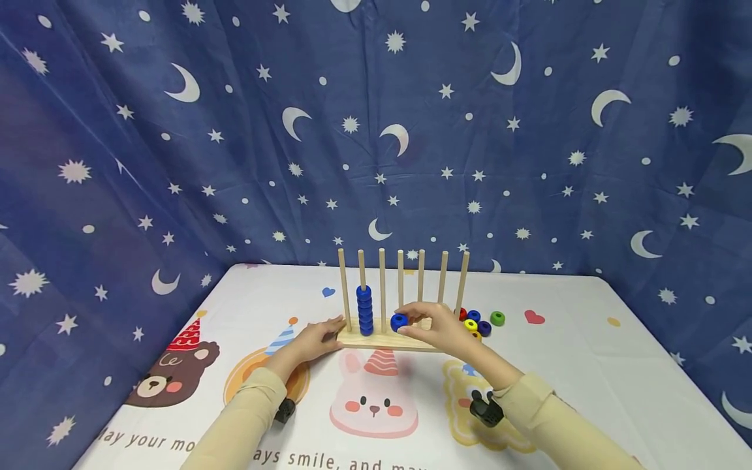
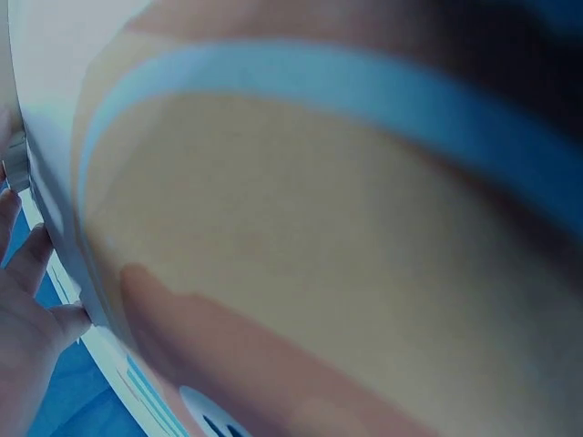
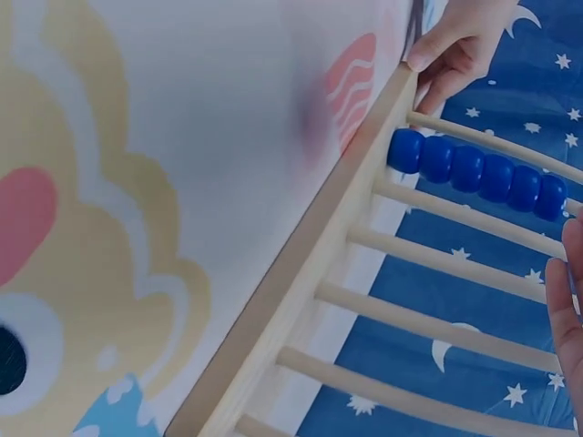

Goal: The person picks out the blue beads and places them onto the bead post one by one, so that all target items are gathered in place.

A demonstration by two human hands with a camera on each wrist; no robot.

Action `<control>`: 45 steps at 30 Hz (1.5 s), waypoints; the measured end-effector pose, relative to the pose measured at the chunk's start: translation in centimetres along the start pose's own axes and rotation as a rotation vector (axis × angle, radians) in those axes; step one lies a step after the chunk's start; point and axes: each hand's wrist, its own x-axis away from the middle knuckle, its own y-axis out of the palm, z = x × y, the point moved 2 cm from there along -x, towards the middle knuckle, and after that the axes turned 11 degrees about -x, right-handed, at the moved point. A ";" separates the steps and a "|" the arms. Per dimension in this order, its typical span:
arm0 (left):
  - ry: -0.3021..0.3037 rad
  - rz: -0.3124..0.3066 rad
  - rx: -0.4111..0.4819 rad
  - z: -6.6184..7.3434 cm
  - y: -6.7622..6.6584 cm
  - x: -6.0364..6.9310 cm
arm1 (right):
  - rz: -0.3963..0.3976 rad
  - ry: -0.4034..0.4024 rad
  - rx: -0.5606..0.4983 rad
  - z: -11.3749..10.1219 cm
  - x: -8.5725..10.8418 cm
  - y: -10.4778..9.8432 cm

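Observation:
A wooden peg rack (image 1: pixel 382 340) with a row of upright pegs stands on the table. Several blue beads (image 1: pixel 365 312) are stacked on its second peg from the left, also seen as a blue bead row (image 3: pixel 478 173) in the right wrist view. My left hand (image 1: pixel 314 339) grips the left end of the base; in the right wrist view this left hand (image 3: pixel 466 41) has its thumb on the front edge. My right hand (image 1: pixel 437 326) pinches a single blue bead (image 1: pixel 399 322) in front of the middle pegs. Only part of the right hand (image 3: pixel 569 309) shows in its wrist view.
Loose beads lie behind and right of my right hand: a green bead (image 1: pixel 497 318), a yellow bead (image 1: pixel 470 324), a red one and blue ones. A cartoon-printed white cloth (image 1: pixel 564 365) covers the table. A blue starry curtain (image 1: pixel 364 130) hangs behind.

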 end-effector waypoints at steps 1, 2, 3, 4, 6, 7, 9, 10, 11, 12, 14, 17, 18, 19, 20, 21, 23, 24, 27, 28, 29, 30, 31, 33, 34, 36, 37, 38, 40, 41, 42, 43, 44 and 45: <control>0.001 0.002 -0.002 0.0 0.0 0.0 | 0.004 0.002 -0.006 0.0 -0.1 0.0; 0.001 0.003 -0.003 0.0 0.0 -0.1 | 0.009 0.002 -0.015 -0.1 -0.3 0.0; 0.003 0.007 -0.004 0.0 0.0 -0.1 | 0.014 0.000 -0.025 -0.2 -0.4 0.1; 0.006 0.011 -0.009 0.1 -0.1 -0.2 | 0.019 -0.003 -0.034 -0.2 -0.6 0.1; 0.014 0.019 -0.014 0.2 -0.2 -0.3 | 0.031 -0.009 -0.040 -0.4 -0.8 0.1; 0.017 0.020 -0.014 0.3 -0.2 -0.3 | 0.036 -0.012 -0.038 -0.4 -0.9 0.1; 0.017 0.015 -0.012 0.4 -0.3 -0.3 | 0.040 -0.015 -0.042 -0.6 -1.2 0.1; 0.018 0.012 -0.015 0.5 -0.3 -0.3 | 0.041 -0.015 -0.040 -0.8 -1.3 0.2; 0.016 0.008 -0.015 0.5 -0.3 -0.2 | 0.043 -0.017 -0.036 -0.9 -1.4 0.2; 0.011 0.003 -0.013 0.5 -0.3 -0.2 | 0.042 -0.021 -0.037 -1.0 -1.5 0.3; 0.005 -0.003 -0.009 0.5 -0.2 -0.2 | 0.046 -0.030 -0.041 -1.3 -1.8 0.3; 0.006 0.000 -0.005 0.3 0.0 -0.2 | 0.061 -0.059 -0.050 -1.7 -2.2 0.3; 0.003 0.000 0.000 0.3 0.1 -0.2 | 0.066 -0.072 -0.056 -1.8 -2.4 0.3; 0.004 0.001 0.000 0.2 0.1 -0.2 | 0.070 -0.085 -0.060 -2.0 -2.5 0.2; 0.006 0.002 0.002 0.2 0.2 -0.2 | 0.074 -0.098 -0.063 -2.2 -2.7 0.2; 0.007 0.003 0.004 0.2 0.2 -0.2 | 0.077 -0.110 -0.067 -2.3 -2.8 0.2; 0.010 0.002 0.004 0.2 0.3 -0.2 | 0.083 -0.131 -0.062 -2.7 -3.1 0.1; 0.012 0.002 0.004 0.2 0.3 -0.3 | 0.085 -0.138 -0.059 -2.8 -3.2 0.0; 0.017 -0.001 0.002 0.4 0.3 -0.3 | 0.097 -0.135 -0.053 -3.3 -3.5 -0.3; 0.018 -0.002 0.002 0.5 0.3 -0.4 | 0.099 -0.130 -0.048 -3.4 -3.6 -0.4; 0.018 -0.002 0.004 0.6 0.2 -0.4 | 0.103 -0.128 -0.044 -3.6 -3.7 -0.5; 0.015 -0.004 0.002 0.6 0.2 -0.4 | 0.105 -0.123 -0.043 -3.7 -3.8 -0.6; 0.015 -0.005 0.004 0.7 0.1 -0.4 | 0.109 -0.120 -0.040 -3.8 -4.0 -0.8; 0.014 -0.007 0.008 0.9 0.0 -0.5 | 0.113 -0.131 -0.029 -4.2 -4.3 -1.0; 0.015 -0.007 0.012 0.9 0.0 -0.5 | 0.115 -0.141 -0.025 -4.3 -4.5 -1.1; 0.012 -0.010 0.015 0.8 0.0 -0.5 | 0.116 -0.167 -0.020 -4.7 -5.0 -1.3; 0.009 -0.011 0.020 0.8 0.0 -0.4 | 0.114 -0.180 -0.020 -4.8 -5.3 -1.4; 0.006 -0.011 0.020 0.7 0.0 -0.4 | 0.108 -0.193 -0.019 -5.0 -5.7 -1.4; -0.005 -0.015 0.020 0.4 0.1 -0.3 | 0.092 -0.209 -0.024 -5.4 -6.4 -1.5; -0.010 -0.015 0.020 0.2 0.1 -0.2 | 0.083 -0.213 -0.025 -5.6 -6.7 -1.5; -0.011 -0.015 0.019 0.1 0.1 -0.1 | 0.075 -0.215 -0.028 -5.7 -7.1 -1.6; -0.010 -0.015 0.018 0.1 0.2 0.0 | 0.067 -0.214 -0.029 -5.9 -7.4 -1.7; -0.007 -0.012 0.019 0.0 0.2 0.0 | 0.063 -0.213 -0.028 -6.0 -7.7 -1.8; -0.006 -0.012 0.024 0.0 0.3 0.0 | 0.059 -0.211 -0.029 -6.1 -8.0 -1.9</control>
